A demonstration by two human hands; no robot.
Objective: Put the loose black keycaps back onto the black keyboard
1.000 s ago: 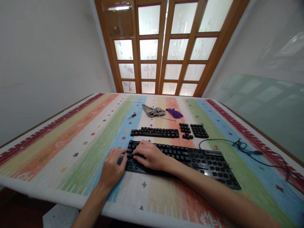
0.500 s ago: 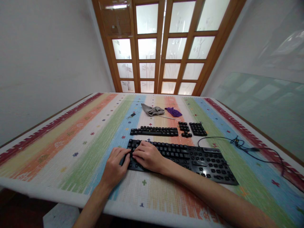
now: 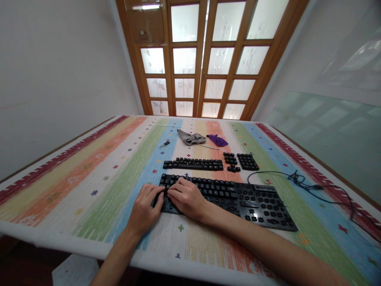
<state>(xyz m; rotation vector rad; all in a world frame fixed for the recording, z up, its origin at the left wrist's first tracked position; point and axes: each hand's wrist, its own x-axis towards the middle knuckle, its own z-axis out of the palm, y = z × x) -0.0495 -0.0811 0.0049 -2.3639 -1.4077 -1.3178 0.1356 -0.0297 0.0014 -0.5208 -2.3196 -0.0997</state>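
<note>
A black keyboard [image 3: 232, 201] lies slightly askew on the table. Keycaps cover its upper rows, while bare switch sockets show at its right end and lower rows. My left hand [image 3: 146, 206] grips its left edge, with thumb and fingers curled around the corner. On the keys just beside it rests my right hand [image 3: 188, 198], its fingers bent and pressed together; whatever is under the fingertips is hidden. Behind the keyboard stand rows of loose black keycaps [image 3: 198, 164]. A smaller cluster [image 3: 229, 159] and a number-pad block of keycaps [image 3: 248, 161] sit to their right.
Farther back lie a grey cloth [image 3: 192, 138], a purple cloth [image 3: 218, 140], a thin rod [image 3: 210, 147] and a small dark tool [image 3: 165, 144]. The keyboard's black cable [image 3: 306, 184] is bundled at right. A striped cloth [image 3: 98, 190] covers the table.
Both hands stay at the keyboard's left end. My right hand has shifted very slightly to the right; otherwise little differs.
</note>
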